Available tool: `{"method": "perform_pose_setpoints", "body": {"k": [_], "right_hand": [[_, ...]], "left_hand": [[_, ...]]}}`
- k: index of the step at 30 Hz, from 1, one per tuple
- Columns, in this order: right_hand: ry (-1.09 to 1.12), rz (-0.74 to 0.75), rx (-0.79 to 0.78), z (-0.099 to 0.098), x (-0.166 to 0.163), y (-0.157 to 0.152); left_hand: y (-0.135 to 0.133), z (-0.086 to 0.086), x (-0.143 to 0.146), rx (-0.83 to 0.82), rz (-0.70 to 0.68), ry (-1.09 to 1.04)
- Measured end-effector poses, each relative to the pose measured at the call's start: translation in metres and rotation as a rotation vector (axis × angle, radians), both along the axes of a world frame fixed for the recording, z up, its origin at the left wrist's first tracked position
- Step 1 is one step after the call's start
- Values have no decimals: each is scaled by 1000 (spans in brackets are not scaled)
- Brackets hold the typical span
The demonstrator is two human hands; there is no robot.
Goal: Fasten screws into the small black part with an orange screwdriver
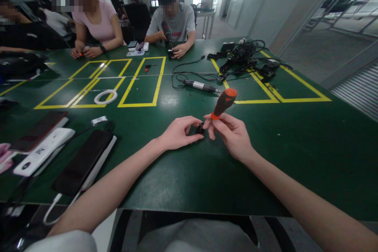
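– Green table (177,181), yellow tape (137,105) on far half. Small black part (200,129)?
– At the tabletop, held by left hand (180,132), between thumb and fingertips.
– Right hand (235,136)?
– Gripping the screwdriver (223,103), orange-ended handle up, just right of the part. Tip hidden.
– Beyond?
– Corded tool (201,86), then cable heap (243,55).

Plain gray clothing (191,238) pairs with a pale sleeve (63,242) that leaves the left forearm (126,171) exposed; the left hand (178,133) and right hand (234,136) are bare.
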State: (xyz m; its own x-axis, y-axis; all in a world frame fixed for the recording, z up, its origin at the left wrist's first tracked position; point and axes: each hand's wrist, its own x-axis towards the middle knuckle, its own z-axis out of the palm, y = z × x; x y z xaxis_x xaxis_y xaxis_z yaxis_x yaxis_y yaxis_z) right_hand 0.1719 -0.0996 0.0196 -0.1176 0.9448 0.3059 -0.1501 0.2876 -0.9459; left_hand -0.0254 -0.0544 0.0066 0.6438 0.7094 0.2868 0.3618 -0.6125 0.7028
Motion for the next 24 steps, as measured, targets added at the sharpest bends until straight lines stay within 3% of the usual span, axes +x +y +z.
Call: {"method": "perform_pose_setpoints", "body": {"k": [8,16,24], "right_hand": [[-63,-74,-1,2,0,0],[49,-23,-33,-1,0,3],[-52,-65,-25,1,2,3]], "left_hand": [[3,-8,-1,-93,-17,8],[5,-10,0,-123,-28,4],[5,-10,-1,-163,-21,9]]}}
